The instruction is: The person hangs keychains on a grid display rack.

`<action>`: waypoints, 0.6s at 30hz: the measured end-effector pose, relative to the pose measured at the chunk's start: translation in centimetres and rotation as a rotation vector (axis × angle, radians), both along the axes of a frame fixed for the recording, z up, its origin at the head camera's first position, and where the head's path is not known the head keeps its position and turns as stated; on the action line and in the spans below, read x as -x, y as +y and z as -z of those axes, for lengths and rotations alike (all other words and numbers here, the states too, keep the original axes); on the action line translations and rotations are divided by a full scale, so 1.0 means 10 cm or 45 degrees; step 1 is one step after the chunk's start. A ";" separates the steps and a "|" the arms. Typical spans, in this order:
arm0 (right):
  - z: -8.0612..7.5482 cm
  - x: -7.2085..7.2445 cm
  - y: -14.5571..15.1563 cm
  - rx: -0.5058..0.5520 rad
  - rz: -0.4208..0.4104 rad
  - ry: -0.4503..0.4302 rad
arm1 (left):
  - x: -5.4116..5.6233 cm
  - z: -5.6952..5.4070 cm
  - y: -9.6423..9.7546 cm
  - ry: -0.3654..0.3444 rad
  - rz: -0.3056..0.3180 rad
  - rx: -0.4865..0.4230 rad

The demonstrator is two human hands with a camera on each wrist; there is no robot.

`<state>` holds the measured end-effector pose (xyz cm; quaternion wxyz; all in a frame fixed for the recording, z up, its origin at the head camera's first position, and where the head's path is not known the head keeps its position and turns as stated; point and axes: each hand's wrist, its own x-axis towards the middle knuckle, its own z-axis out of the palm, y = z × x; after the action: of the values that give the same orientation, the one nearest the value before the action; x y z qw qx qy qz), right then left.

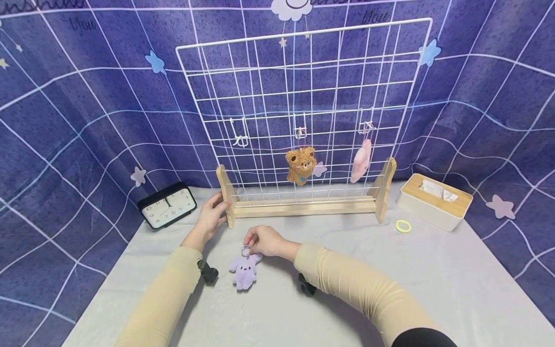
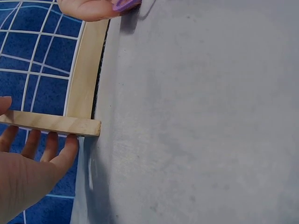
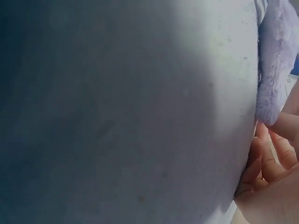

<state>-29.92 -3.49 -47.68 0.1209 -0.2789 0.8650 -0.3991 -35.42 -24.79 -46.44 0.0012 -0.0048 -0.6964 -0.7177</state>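
Note:
In the head view, a purple plush keychain [image 1: 245,273] lies face up on the cloth, its metal ring [image 1: 245,250] between the thumb and fingers of my right hand [image 1: 268,240]. The right wrist view shows its purple fur [image 3: 275,60] against those fingers. My left hand [image 1: 212,214] holds the left wooden end post [image 1: 227,197] of a white wire grid rack [image 1: 299,115]. Seen from the left wrist, the thumb is on one side of the post [image 2: 51,123] and the fingers on the other.
On the grid hang a brown bear plush [image 1: 301,165] and a pink plush [image 1: 361,161]; a white hook [image 1: 240,140] at left carries nothing. A black-framed clock [image 1: 168,206] stands left, a tissue box [image 1: 435,200] right, with a yellow-green ring [image 1: 403,226] beside it.

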 end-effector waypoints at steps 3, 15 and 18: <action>0.01 0.00 0.00 0.011 -0.005 -0.006 | -0.01 0.00 0.00 -0.004 -0.002 -0.010; -0.03 -0.01 0.09 0.056 -0.055 -0.010 | -0.02 -0.01 0.00 -0.001 0.003 -0.016; -0.03 0.00 0.11 0.052 -0.058 0.019 | -0.03 -0.02 0.01 -0.002 0.012 -0.024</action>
<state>-29.96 -2.36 -47.39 0.1177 -0.3038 0.8510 -0.4119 -35.11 -24.72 -46.21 -0.0028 -0.0074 -0.6895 -0.7242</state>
